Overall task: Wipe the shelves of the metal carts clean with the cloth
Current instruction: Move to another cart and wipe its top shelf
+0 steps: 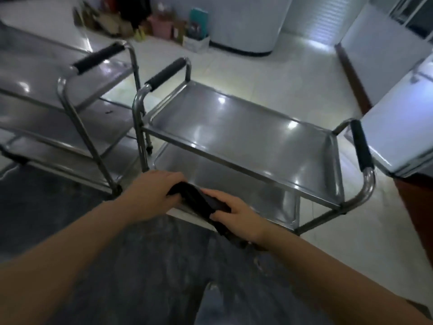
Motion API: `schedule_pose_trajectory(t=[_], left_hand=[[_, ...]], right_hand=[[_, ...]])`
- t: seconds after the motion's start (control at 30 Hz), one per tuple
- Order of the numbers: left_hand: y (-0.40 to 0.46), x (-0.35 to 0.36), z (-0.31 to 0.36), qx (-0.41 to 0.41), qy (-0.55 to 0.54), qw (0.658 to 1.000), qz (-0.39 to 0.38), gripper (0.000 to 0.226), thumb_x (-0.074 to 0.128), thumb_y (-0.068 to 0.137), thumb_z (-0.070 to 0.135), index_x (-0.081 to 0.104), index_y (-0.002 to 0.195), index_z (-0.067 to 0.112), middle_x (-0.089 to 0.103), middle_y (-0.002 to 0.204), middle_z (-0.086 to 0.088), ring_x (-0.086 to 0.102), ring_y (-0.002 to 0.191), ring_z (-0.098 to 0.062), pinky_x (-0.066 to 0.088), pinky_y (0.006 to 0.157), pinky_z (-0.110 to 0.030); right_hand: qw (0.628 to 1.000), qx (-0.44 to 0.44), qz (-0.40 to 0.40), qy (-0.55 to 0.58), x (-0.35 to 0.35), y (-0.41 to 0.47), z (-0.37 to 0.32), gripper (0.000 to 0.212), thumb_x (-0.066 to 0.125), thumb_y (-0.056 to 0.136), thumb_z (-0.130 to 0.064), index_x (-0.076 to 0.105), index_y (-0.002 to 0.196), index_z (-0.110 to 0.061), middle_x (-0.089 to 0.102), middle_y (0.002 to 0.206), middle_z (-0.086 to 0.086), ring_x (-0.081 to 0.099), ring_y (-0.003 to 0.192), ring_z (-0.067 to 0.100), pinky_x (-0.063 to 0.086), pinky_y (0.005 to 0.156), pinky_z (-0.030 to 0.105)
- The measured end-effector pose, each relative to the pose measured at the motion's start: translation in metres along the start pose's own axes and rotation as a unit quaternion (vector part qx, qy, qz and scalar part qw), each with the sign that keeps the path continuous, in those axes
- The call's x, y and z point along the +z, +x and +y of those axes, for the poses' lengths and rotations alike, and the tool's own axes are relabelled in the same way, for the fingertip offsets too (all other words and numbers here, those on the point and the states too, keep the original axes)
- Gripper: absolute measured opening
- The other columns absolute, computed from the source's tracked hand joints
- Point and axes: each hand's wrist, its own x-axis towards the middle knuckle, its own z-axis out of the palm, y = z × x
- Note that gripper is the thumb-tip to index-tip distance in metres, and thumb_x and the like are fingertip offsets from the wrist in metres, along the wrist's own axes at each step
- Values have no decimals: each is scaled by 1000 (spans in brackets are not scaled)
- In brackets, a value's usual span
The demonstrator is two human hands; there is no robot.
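Head view: both my hands meet low at centre, over the near edge of the nearer cart's lower shelf [234,181]. Left hand [150,193] has its fingers curled over one end of the black cloth [201,202]; right hand [236,216] pinches the other end, thumb on top. Cloth is bunched into a dark, rumpled band between them, with a tail trailing down under my right wrist. Whether it touches the shelf lip I cannot tell.

Nearer cart [246,137]: top shelf bare, shiny steel with a raised rim all round, ceiling lights mirrored in it. Black foam grips on the handles at both ends, left handle [166,73] and right handle [360,146]. Lower shelf is partly shadowed by the top one.

Second cart [70,109] stands just beside the first, to the left, with its frames close to the first cart's corner post. Pale tiled floor [269,73] lies open beyond the carts; to the right a white bench [398,127] sits near the right handle. Frame is slightly motion-blurred.
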Motion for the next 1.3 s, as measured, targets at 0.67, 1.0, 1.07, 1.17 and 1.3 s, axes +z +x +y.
schedule_pose_trajectory(t=[0.67,1.0,1.07,1.17,1.3], left_hand=[[182,56,427,283,28,955,80,44,52,89,47,57,126,25,66,115,8,58,102,-6,41,89,-21],[344,133,506,236,95,966,-36,71,22,90,64,22,151,27,27,156,7,21,143,-9,15,119,-34],[385,147,509,229,98,968,-36,69,23,91,64,26,150,26,38,151,3,29,140,-12,20,117,-35],[449,169,509,211,106,971,-34,70,26,91,64,26,149,26,37,151,4,28,141,-12,22,117,-35],[534,194,504,171,97,979,-56,76,17,86,69,17,151,29,21,158,7,16,146,-12,13,118,-34]], right_hand=[[954,1,240,-180,-318,-343,100,54,55,89,-32,34,130,-59,58,113,-24,55,101,-3,45,84,15],[939,77,309,-129,-468,-362,209,43,51,85,-26,50,125,-42,63,113,-14,58,100,7,50,90,35],[938,84,310,-132,-502,-348,233,41,50,82,-26,51,120,-42,64,112,-12,59,99,9,50,90,36],[938,103,300,-142,-555,-322,268,44,52,83,-23,51,123,-44,64,114,-13,59,101,8,50,90,34],[938,127,296,-128,-625,-291,305,42,52,83,-18,55,119,-41,65,106,-15,60,95,5,51,86,33]])
